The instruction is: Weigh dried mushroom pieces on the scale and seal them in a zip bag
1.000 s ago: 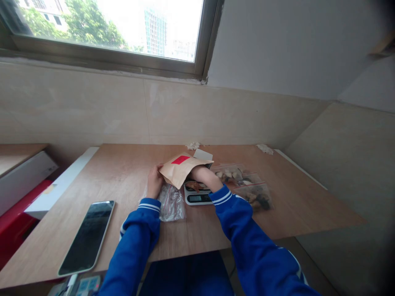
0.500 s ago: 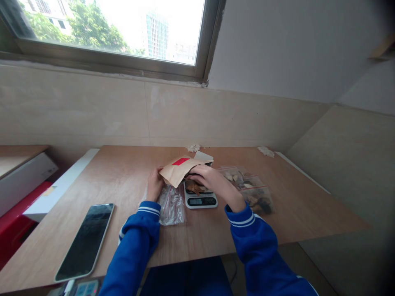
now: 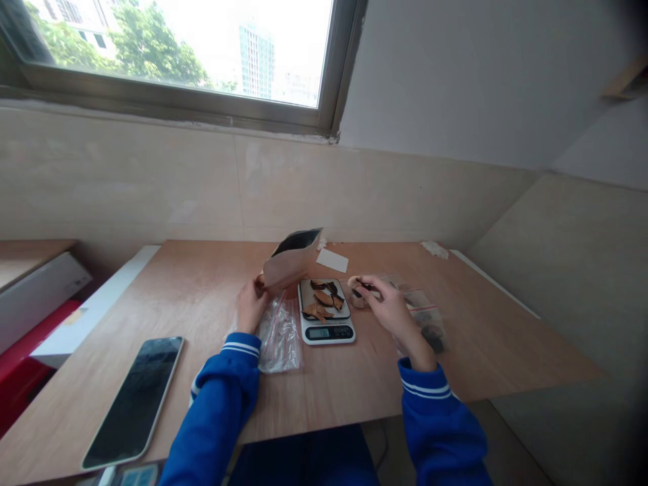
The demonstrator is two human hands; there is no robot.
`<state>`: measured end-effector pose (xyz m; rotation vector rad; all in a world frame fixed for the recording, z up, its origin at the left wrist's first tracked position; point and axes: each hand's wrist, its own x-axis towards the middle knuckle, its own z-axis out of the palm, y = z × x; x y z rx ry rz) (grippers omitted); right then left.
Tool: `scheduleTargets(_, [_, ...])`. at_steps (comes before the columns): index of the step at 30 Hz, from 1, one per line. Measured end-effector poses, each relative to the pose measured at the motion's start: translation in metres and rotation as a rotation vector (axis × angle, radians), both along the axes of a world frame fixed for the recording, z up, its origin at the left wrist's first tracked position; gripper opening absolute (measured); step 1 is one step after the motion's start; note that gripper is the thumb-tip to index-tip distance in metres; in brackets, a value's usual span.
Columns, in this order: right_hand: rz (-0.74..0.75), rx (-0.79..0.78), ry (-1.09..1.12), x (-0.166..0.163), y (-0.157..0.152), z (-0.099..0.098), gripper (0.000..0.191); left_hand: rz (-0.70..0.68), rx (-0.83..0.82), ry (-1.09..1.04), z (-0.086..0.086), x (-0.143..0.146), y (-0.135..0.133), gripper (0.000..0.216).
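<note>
**Dried slices on the scale, a dark piece pinched beside it**

The work looks partly done, judging by how things lie: the scale already carries a small heap of brown and dark dried slices on its pan, its display sits at the near edge, too small to read. The pouch stands upright and open just left of the pan, its dark mouth facing up, so more may be drawn from it. The clear bag lying flat near the left sleeve looks empty and unfilled.

The left hand grips the pouch at its lower corner, fingers closed on the paper. The right hand hovers just right of the pan, thumb and fingertips pinched together on a small dark piece; it is held above the table, not yet on the pan.

Counts:
- one scale, one pouch, one white card behind the pan
- slices on the pan: roughly six, overlapping, so the exact count is uncertain
- one flat clear bag on the left; on the right, filled bags partly hidden by the right hand, at least two
- one phone, face up, near the left edge
- two pale crumbs of material by the wall
</note>
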<state>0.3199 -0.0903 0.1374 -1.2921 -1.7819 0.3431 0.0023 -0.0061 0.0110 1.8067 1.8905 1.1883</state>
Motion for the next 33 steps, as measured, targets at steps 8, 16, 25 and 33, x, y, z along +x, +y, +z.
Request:
scheduleTargets(8, [0.086,-0.181,-0.313,0.007,0.001,-0.042,0.016,0.073,-0.047,0.111,0.003,0.003,-0.002,0.026])
scheduleTargets(16, [0.033,-0.134,-0.764,-0.020,0.018,-0.041,0.013,0.056,-0.073,0.090,0.007,0.002,-0.004,0.029])
scheduleTargets(25, [-0.077,-0.117,-0.608,-0.006,0.017,-0.039,0.019,0.053,-0.102,0.080,0.011,0.003,-0.005,0.028])
scheduleTargets(33, [-0.138,-0.081,-0.098,0.015,0.010,-0.048,0.039,0.063,-0.123,0.102,0.012,0.004,-0.006,0.030])
